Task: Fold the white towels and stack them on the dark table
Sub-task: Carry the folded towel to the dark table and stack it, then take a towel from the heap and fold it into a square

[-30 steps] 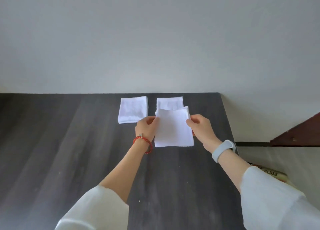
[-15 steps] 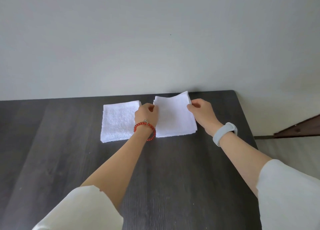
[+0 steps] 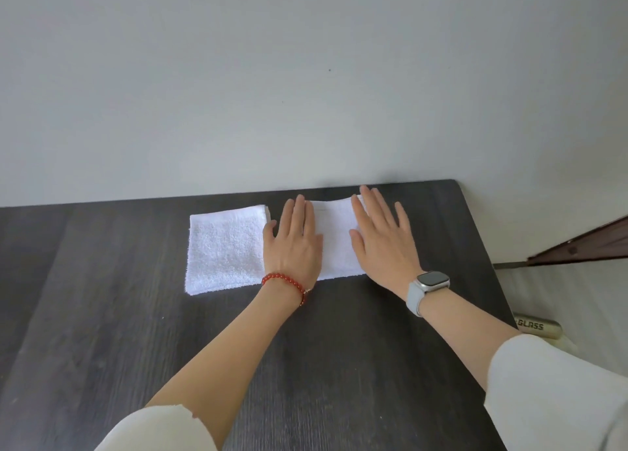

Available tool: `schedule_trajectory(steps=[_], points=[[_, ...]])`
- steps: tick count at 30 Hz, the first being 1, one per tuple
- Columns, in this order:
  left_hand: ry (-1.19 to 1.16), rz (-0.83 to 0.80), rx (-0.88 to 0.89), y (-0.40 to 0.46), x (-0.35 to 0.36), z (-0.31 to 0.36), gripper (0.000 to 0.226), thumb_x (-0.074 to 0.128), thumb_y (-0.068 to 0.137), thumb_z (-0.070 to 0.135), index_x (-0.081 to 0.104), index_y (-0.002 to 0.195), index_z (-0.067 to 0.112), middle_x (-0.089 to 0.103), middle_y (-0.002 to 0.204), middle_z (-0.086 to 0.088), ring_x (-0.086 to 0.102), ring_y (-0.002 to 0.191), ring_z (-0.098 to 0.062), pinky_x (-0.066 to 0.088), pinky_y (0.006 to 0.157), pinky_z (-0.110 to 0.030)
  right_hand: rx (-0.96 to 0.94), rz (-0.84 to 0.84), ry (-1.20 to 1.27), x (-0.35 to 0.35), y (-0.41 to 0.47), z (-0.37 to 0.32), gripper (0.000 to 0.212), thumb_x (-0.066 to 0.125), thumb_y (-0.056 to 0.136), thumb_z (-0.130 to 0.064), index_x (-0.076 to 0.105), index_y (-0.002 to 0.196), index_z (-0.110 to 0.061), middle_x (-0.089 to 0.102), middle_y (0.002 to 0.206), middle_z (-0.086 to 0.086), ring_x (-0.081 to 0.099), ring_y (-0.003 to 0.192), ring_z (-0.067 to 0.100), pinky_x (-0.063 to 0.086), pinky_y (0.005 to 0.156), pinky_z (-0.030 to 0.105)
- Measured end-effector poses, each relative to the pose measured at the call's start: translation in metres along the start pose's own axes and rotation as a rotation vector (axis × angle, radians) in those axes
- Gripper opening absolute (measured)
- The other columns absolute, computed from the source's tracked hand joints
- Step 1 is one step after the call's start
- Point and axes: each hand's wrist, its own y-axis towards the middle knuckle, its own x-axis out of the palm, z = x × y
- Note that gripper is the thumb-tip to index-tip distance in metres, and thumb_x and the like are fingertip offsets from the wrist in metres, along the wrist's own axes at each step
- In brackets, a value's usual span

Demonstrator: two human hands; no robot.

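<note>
Dark table (image 3: 102,331) against a pale wall; left hand (image 3: 294,246) and right hand (image 3: 382,243) press flat-fingered on the folded towel (image 3: 334,239), second towel (image 3: 224,250) at 9 o'clock.

One legible marking is present. The word "GLASS" is printed in dark capital letters on a pale gold cylindrical object (image 3: 538,329) lying on the floor just past the right edge of the table (image 3: 102,314). The start of the marking is cut off by the table edge, so any characters before "GLASS" cannot be determined. The smartwatch (image 3: 433,278) on the right wrist shows a dark screen with no readable characters. The folded towels (image 3: 224,246) carry no readable label or tag.
</note>
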Motion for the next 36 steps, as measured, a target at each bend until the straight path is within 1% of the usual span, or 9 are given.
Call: schedule_trajectory(steps=[2,4,9,13,16,18,26,32,36], points=[[0.083,-0.175,-0.012,-0.001,0.003,0.001,0.056,0.02,0.096,0.035,0.024,0.143,0.006,0.023,0.152,-0.008,0.02,0.141,-0.021,0.025,0.108,-0.044,0.002,-0.18,-0.062,0.004,0.001,0.0,0.058,0.023,0.099,-0.036,0.004,0.147,-0.01,-0.003,0.156,0.007,-0.001,0.144,0.021,0.004,0.114,0.049],[0.122,-0.269,-0.036,-0.004,0.008,0.0,0.059,0.012,0.098,0.042,0.005,0.146,0.009,0.004,0.156,-0.006,-0.001,0.144,-0.02,0.004,0.114,-0.045,0.013,-0.268,-0.091,0.007,0.002,0.002,0.059,0.014,0.099,-0.039,-0.006,0.147,-0.011,-0.013,0.156,0.004,-0.01,0.143,0.018,-0.002,0.114,0.048],[0.164,-0.275,-0.06,-0.003,-0.007,0.004,0.058,0.016,0.097,0.042,0.011,0.145,0.011,0.007,0.155,-0.008,-0.004,0.143,-0.025,0.001,0.113,-0.049,0.005,-0.278,-0.002,-0.002,0.003,0.003,0.055,0.017,0.099,-0.036,0.001,0.147,-0.016,-0.01,0.156,0.005,-0.009,0.143,0.023,0.003,0.115,0.048],[-0.011,-0.141,-0.081,-0.014,-0.038,0.021,0.05,0.033,0.096,0.034,0.027,0.143,0.016,0.015,0.155,-0.007,-0.001,0.144,-0.027,0.003,0.113,-0.048,0.14,-0.101,0.292,-0.03,-0.019,0.016,0.047,0.032,0.098,-0.025,0.024,0.144,-0.017,0.013,0.156,0.004,0.005,0.144,0.02,0.011,0.116,0.04],[-0.115,-0.165,-0.073,-0.034,-0.055,0.051,0.05,0.031,0.097,0.036,0.025,0.144,0.022,0.013,0.156,-0.001,0.001,0.144,-0.022,0.004,0.115,-0.043,0.209,-0.021,0.44,-0.058,-0.057,0.039,0.038,0.04,0.096,-0.019,0.045,0.133,-0.014,0.044,0.142,0.004,0.029,0.138,0.019,0.022,0.114,0.037],[-0.199,-0.198,-0.072,-0.05,-0.063,0.083,0.049,0.032,0.097,0.034,0.026,0.144,0.021,0.015,0.155,-0.001,0.005,0.144,-0.02,0.009,0.115,-0.041,0.263,0.012,0.483,-0.078,-0.095,0.061,0.034,0.04,0.096,-0.016,0.052,0.127,-0.012,0.054,0.132,0.004,0.041,0.129,0.019,0.029,0.108,0.032],[-0.481,-0.166,0.246,-0.183,-0.126,0.311,0.039,0.043,0.095,0.026,0.049,0.131,0.014,0.051,0.132,-0.006,0.045,0.122,-0.026,0.033,0.1,-0.037,0.55,0.242,0.513,-0.184,-0.358,0.18,0.029,0.045,0.094,-0.014,0.059,0.119,-0.01,0.063,0.116,0.006,0.056,0.11,0.022,0.043,0.091,0.031],[-0.631,-0.326,0.496,-0.375,-0.16,0.537,0.04,0.041,0.09,0.032,0.055,0.122,0.012,0.057,0.122,-0.011,0.052,0.112,-0.032,0.042,0.093,-0.039,0.904,0.373,0.483,-0.269,-0.647,0.258,0.024,0.049,0.092,-0.011,0.062,0.112,-0.006,0.064,0.112,0.013,0.059,0.102,0.028,0.045,0.088,0.035],[-0.673,-0.474,0.736,-0.497,-0.175,0.671,0.039,0.043,0.095,0.029,0.05,0.13,0.015,0.051,0.133,-0.005,0.048,0.121,-0.022,0.038,0.102,-0.034,1.153,0.447,0.459,-0.307,-0.832,0.292,0.025,0.045,0.095,-0.012,0.06,0.114,-0.007,0.064,0.104,0.009,0.059,0.09,0.02,0.043,0.077,0.021]])
